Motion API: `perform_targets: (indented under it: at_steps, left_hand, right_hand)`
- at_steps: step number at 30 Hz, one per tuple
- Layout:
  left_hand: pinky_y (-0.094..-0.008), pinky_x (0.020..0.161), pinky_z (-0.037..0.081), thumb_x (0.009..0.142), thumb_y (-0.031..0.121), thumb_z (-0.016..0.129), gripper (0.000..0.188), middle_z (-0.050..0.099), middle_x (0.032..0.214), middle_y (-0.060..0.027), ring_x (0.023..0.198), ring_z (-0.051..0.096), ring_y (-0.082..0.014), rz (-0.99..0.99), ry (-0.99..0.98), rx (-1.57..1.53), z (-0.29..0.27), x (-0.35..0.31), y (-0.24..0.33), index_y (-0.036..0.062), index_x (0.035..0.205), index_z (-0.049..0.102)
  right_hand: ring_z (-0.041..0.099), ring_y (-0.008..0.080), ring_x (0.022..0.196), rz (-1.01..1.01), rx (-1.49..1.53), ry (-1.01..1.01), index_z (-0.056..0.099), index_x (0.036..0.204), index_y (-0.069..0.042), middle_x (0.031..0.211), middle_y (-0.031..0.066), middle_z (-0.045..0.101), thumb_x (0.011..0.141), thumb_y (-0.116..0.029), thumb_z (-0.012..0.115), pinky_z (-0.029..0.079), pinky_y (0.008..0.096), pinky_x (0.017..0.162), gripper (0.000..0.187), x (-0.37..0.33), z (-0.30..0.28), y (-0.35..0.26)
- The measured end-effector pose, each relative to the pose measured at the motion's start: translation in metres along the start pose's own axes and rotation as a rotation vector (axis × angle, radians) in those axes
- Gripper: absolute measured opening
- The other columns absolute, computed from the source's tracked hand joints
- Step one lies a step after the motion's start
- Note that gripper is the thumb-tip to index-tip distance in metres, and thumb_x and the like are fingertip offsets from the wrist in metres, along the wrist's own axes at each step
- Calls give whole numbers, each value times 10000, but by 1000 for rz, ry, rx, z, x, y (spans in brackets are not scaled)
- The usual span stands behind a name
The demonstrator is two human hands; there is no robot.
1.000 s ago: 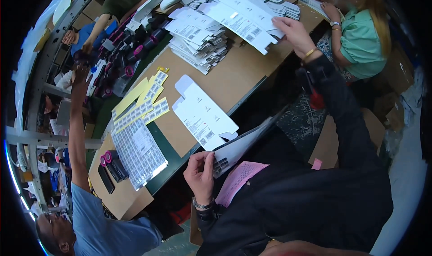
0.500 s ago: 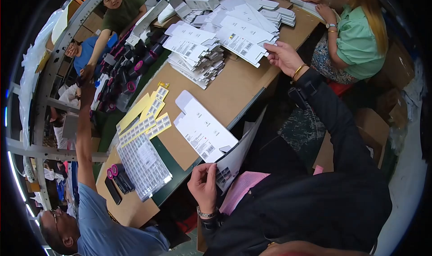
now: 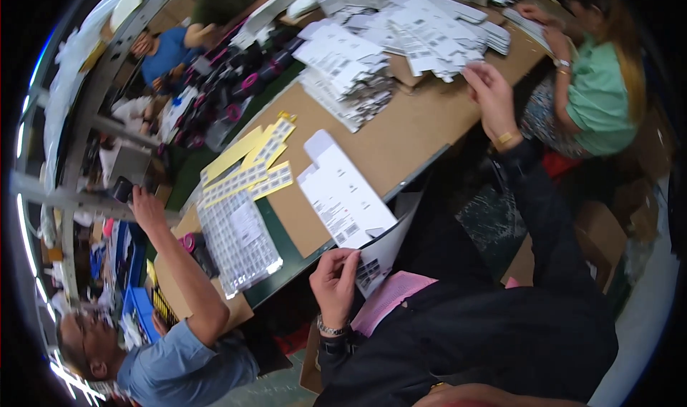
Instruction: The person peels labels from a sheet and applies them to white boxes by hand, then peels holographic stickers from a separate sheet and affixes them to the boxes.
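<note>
My left hand [image 3: 335,287] is closed at the near table edge, thumb and finger pinching the corner of a curled label sheet [image 3: 387,252] with small dark printed squares. Just beyond it, a flat white box blank [image 3: 346,190] lies on the table, its near end partly covered by the sheet. My right hand [image 3: 490,105] reaches far right, slightly blurred, thumb and finger a little apart and nothing visible between them. Its fingertips are beside the edge of a spread of flat white boxes [image 3: 436,38]. A second stack [image 3: 345,67] lies to the left.
Yellow label strips [image 3: 247,169] and a clear sheet of labels [image 3: 240,246] lie left of the blank. Black-and-pink devices [image 3: 232,96] crowd the far left. One co-worker [image 3: 182,350] at lower left holds a dark object; another in green [image 3: 601,96] handles flat boxes at right.
The view has shifted, so the table appears farther right. My right hand has let go of a flat box, which now lies among the others. The lower-left co-worker has drawn an arm back.
</note>
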State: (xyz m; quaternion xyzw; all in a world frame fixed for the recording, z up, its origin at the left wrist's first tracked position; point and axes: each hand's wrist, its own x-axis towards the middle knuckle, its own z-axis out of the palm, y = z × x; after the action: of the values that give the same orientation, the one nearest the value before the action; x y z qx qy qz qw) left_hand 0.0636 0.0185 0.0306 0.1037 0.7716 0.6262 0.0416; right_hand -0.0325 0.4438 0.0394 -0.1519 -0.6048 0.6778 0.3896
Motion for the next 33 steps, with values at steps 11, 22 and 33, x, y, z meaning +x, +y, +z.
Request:
perform_targets:
  at_steps: [11, 22, 33]
  left_hand:
    - [-164, 634, 407, 1004, 20, 700, 82, 696, 860, 10, 720, 547, 5, 74, 208, -98, -8, 13, 10, -20, 1069, 671]
    - [-141, 672, 356, 1024, 42, 692, 126, 669, 804, 39, 727, 510, 24, 44, 127, -315, -28, 2, 14, -19, 1116, 631]
    - [-172, 751, 463, 1015, 54, 707, 210, 735, 991, -27, 818, 610, -15, -77, 95, -336, -17, -5, 19, -29, 1196, 643]
  right_hand:
    - [653, 71, 864, -132, -330, -637, 702, 1110, 15, 962, 9, 702, 968, -8, 729, 519, 213, 780, 146, -160, 37, -30]
    - [665, 172, 1069, -370, -316, -885, 690, 1256, -49, 1079, 49, 718, 893, -93, 786, 446, 353, 1069, 377, -180, 59, -59]
    - [632, 155, 1046, -307, -419, -1034, 670, 1297, -101, 1019, -7, 691, 877, -119, 791, 337, 412, 1121, 437, -184, 82, -61]
